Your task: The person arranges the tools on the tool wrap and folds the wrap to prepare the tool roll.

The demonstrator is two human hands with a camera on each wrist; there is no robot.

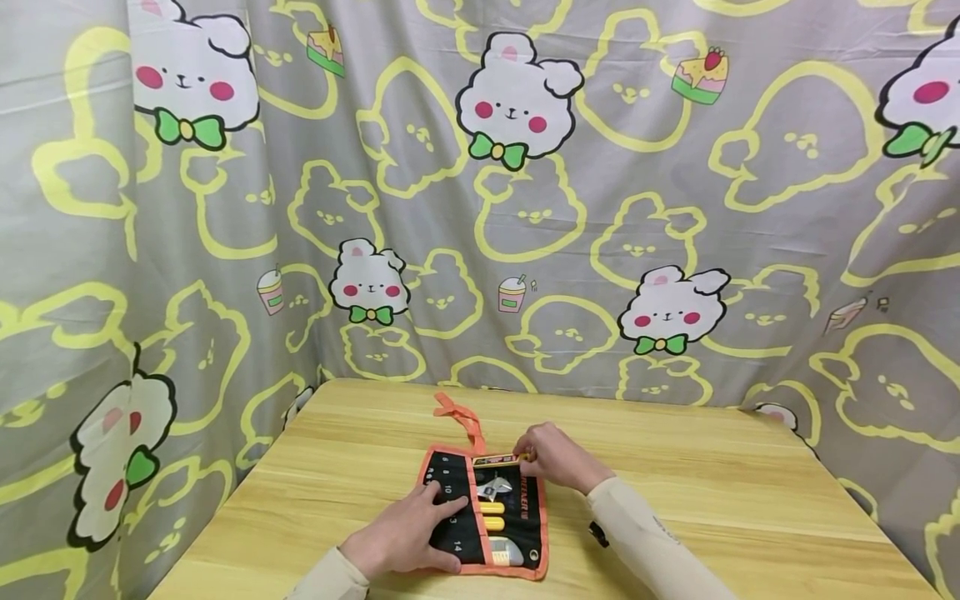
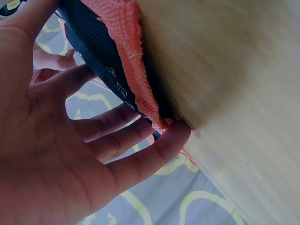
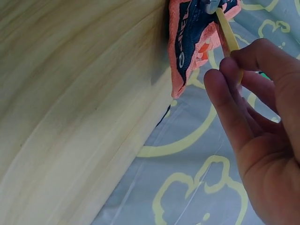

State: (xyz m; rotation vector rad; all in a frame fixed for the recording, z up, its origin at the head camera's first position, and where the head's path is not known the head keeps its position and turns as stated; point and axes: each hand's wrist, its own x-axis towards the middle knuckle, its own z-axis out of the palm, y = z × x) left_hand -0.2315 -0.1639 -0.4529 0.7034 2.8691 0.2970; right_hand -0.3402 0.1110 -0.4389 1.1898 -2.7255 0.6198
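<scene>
A black tool pouch (image 1: 454,533) with orange edging and printed size numbers lies spread on the table. My left hand (image 1: 408,525) rests on its left part, fingers spread; in the left wrist view its fingertips touch the orange edging (image 2: 133,61). At the pouch's top right, my right hand (image 1: 558,457) pinches one end of a slim, flat, yellow-edged piece (image 3: 227,33) between thumb and fingers. Its other end is at the top pocket; its exact kind cannot be told. Below it in the pockets are an adjustable wrench (image 1: 495,487), two yellow handles (image 1: 492,523) and a grey-and-yellow tool (image 1: 504,551).
An orange tie strap (image 1: 463,417) trails from the pouch toward the back of the wooden table (image 1: 675,500). A patterned grey curtain (image 1: 525,208) hangs behind the table and along its sides. A small black item (image 1: 598,533) shows beside the right sleeve.
</scene>
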